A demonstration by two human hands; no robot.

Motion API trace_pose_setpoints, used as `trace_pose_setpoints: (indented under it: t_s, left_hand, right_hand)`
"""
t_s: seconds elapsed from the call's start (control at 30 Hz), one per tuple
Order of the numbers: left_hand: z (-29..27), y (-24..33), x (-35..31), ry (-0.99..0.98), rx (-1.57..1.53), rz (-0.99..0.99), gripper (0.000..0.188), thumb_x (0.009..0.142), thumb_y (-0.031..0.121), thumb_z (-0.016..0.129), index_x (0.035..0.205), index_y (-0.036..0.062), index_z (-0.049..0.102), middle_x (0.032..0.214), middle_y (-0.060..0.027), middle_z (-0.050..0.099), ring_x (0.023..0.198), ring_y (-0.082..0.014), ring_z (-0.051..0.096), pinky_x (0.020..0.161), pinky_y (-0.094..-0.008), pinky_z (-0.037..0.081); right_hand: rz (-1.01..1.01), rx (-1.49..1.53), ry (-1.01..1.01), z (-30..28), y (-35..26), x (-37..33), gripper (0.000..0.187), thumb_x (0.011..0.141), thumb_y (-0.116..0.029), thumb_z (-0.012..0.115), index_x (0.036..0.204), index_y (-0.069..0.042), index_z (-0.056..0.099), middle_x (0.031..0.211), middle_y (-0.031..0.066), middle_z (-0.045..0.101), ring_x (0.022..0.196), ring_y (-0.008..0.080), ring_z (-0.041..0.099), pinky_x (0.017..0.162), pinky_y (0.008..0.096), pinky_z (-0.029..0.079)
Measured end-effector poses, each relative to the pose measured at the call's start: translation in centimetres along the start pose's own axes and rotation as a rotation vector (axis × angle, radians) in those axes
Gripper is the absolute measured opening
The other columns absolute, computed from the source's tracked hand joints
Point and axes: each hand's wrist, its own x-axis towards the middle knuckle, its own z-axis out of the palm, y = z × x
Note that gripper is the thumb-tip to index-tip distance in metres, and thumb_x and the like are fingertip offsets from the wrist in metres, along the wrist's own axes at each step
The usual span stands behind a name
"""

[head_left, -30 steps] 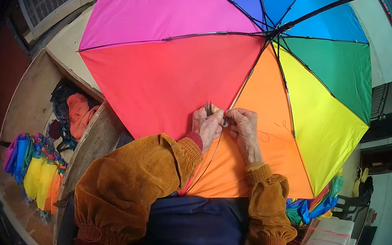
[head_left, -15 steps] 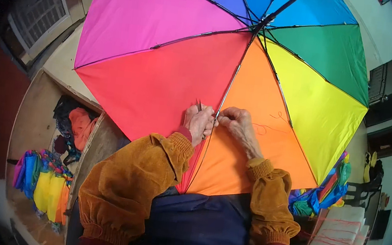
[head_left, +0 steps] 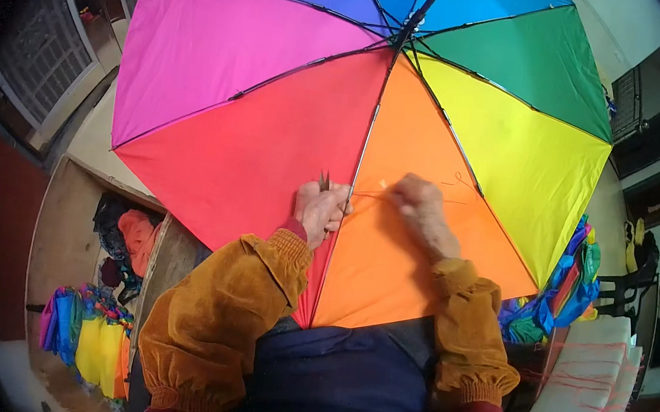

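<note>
An open rainbow umbrella (head_left: 231,142) spreads over my lap with its inside facing me. My left hand (head_left: 318,213) is closed at the thin metal rib (head_left: 366,141) on the seam between the red and orange panels. Pointed metal blades (head_left: 325,180), like small thread snips, stick up out of that same hand. Over the orange panel my right hand (head_left: 423,207) is pinched, drawing a red thread (head_left: 370,193) that runs taut from the rib. Whether a needle is in those fingers is hidden. Loose thread (head_left: 458,179) curls beyond the right hand.
On the left stands a wooden box (head_left: 60,216) with folded rainbow fabric (head_left: 99,342) and an orange cloth (head_left: 137,241). More bunched rainbow fabric (head_left: 559,301) lies at the right. Beside it, a white padded block (head_left: 578,389) carries several red threads.
My right hand has moved away from the rib to the right, stretching the red thread. My left hand stays at the rib. The umbrella sits slightly further left in view.
</note>
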Motion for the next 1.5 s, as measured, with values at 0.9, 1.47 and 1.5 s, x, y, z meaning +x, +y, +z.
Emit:
trace_pose_setpoints:
  t_s: [0.9, 1.47, 1.5]
  left_hand:
    - [-0.5, -1.6, 1.8, 0.203, 0.45, 0.272, 0.013, 0.07, 0.006, 0.056, 0.059, 0.0056, 0.05, 0.054, -0.0012, 0.048, 0.043, -0.005, 0.041, 0.035, -0.0206, 0.031]
    - [-1.1, 0.4, 0.9, 0.173, -0.104, -0.017, 0.011, 0.077, 0.008, 0.054, 0.07, 0.0006, 0.051, 0.056, -0.0078, 0.051, 0.04, -0.0068, 0.038, 0.032, -0.0211, 0.024]
    - [-1.1, 0.5, 0.8, 0.163, -0.098, -0.015, 0.011, 0.078, 0.009, 0.054, 0.072, 0.0005, 0.051, 0.056, -0.0078, 0.051, 0.041, -0.0066, 0.039, 0.032, -0.021, 0.025]
  right_hand:
    - [0.197, 0.301, 0.488, -17.1, -2.1, -3.9, 0.013, 0.081, -0.016, 0.054, 0.074, -0.005, 0.057, 0.063, -0.0013, 0.048, 0.053, 0.0077, 0.047, 0.049, 0.0234, 0.04]
    - [-0.203, -0.396, -0.075, 6.0, -2.3, 0.2, 0.01, 0.063, -0.008, 0.059, 0.066, -0.001, 0.053, 0.061, 0.0186, 0.053, 0.063, 0.0374, 0.054, 0.054, 0.0459, 0.042]
    - [-0.211, -0.391, -0.071, 5.9, -2.2, 0.2, 0.011, 0.062, -0.008, 0.061, 0.063, 0.0, 0.053, 0.062, 0.0198, 0.053, 0.063, 0.0376, 0.055, 0.054, 0.046, 0.043]
